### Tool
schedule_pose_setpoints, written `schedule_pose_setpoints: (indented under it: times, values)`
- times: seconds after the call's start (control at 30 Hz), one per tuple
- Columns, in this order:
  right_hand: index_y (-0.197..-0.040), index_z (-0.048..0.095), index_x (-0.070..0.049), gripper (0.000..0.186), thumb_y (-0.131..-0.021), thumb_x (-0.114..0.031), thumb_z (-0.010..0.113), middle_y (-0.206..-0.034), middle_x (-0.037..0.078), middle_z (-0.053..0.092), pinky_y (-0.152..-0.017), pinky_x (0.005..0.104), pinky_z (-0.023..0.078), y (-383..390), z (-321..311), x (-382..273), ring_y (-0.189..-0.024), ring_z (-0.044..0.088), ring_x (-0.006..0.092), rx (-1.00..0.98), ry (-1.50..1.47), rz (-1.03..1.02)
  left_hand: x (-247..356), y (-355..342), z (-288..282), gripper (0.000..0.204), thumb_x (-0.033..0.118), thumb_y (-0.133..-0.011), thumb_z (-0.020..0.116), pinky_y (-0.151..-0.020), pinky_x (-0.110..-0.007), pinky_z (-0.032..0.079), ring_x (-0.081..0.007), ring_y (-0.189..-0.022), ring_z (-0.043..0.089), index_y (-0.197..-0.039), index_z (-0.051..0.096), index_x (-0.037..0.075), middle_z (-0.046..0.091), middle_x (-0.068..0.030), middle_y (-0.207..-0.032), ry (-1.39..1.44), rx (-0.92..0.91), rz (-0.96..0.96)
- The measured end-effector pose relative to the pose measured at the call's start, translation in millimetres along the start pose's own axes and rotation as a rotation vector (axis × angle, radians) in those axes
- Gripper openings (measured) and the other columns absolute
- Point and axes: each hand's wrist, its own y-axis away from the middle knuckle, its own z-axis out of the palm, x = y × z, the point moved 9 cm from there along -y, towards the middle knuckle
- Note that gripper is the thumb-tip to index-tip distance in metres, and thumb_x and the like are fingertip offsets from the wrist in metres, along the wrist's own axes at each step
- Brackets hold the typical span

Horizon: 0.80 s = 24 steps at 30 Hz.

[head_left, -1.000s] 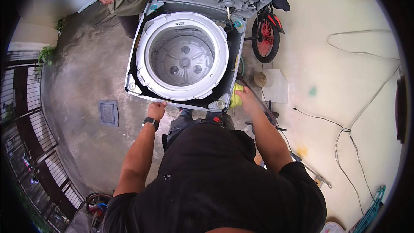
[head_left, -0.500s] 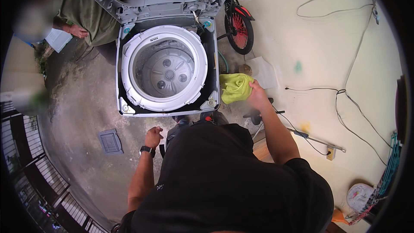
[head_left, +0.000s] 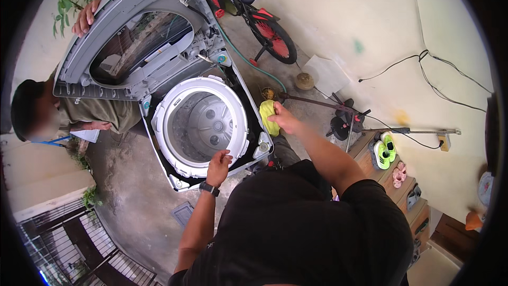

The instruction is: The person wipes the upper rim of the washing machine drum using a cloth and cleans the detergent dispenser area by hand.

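Note:
A top-loading washing machine stands open with its grey top panel tipped back. The white tub ring and steel drum show inside. My left hand, with a black watch at the wrist, rests on the near rim of the tub ring. My right hand holds a yellow-green cloth against the machine's right side.
Another person in an olive shirt stands at the left, one hand on the raised panel. A red bicycle, a green hose, a fan stand, a shoe rack and wall cables lie to the right. A metal gate is lower left.
The view has swung, so the machine sits lower and further left. My left hand rose from the front edge onto the tub ring. My right hand brought the cloth to the machine's right side.

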Motion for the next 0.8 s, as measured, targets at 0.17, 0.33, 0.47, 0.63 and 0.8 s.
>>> schedule_pose_setpoints:
  times: [0.17, 0.33, 0.47, 0.63, 0.8]
  values:
    - [-0.139, 0.044, -0.003, 0.064, -0.084, -0.019, 0.073, -0.129, 0.021, 0.063, -0.099, 0.0396, 0.048, -20, 10, 11, -0.118, 0.062, 0.0346, 0.068, 0.564, -0.046, 56, -42, 48, 0.027, 0.017, -0.099, 0.056, -0.081, -0.034, 0.055, -0.0208, -0.088, 0.072, -0.12, 0.063, 0.001, 0.075, -0.0126, -0.099, -0.116, -0.041, 0.008]
    - [-0.132, 0.048, -0.006, 0.057, -0.085, -0.025, 0.073, -0.122, 0.022, 0.065, -0.096, 0.0416, 0.049, -54, 3, -8, -0.114, 0.063, 0.0374, 0.077, 0.557, -0.102, 48, -56, 82, 0.026, 0.017, -0.1, 0.056, -0.081, -0.034, 0.055, -0.0213, -0.089, 0.072, -0.12, 0.062, 0.002, 0.075, -0.0134, -0.099, -0.079, -0.059, -0.091]
    - [-0.127, 0.051, -0.006, 0.05, -0.087, -0.025, 0.072, -0.117, 0.021, 0.066, -0.093, 0.0413, 0.049, -104, -2, -25, -0.111, 0.064, 0.0369, 0.077, 0.458, -0.116, 39, -49, 82, 0.026, 0.017, -0.099, 0.057, -0.081, -0.033, 0.055, -0.0207, -0.091, 0.073, -0.12, 0.062, 0.002, 0.075, -0.0131, -0.099, -0.061, 0.026, -0.169]
    - [-0.127, 0.051, -0.007, 0.048, -0.088, -0.027, 0.072, -0.109, 0.023, 0.067, -0.086, 0.0435, 0.05, -171, 2, -65, -0.104, 0.066, 0.0393, 0.058, 0.485, -0.15, 18, -18, 65, 0.031, 0.021, -0.098, 0.059, -0.081, -0.03, 0.054, -0.0171, -0.088, 0.071, -0.119, 0.063, -0.002, 0.073, -0.0115, -0.099, 0.021, 0.24, -0.372]
    - [-0.125, 0.053, -0.007, 0.048, -0.086, -0.026, 0.074, -0.114, 0.019, 0.068, -0.09, 0.0396, 0.05, -240, 11, -119, -0.107, 0.066, 0.0343, 0.135, 0.579, -0.197, 1, 26, 74, 0.028, 0.019, -0.095, 0.06, -0.077, -0.034, 0.056, -0.0221, -0.084, 0.073, -0.114, 0.066, -0.001, 0.074, -0.0129, -0.095, 0.067, 0.411, -0.462]
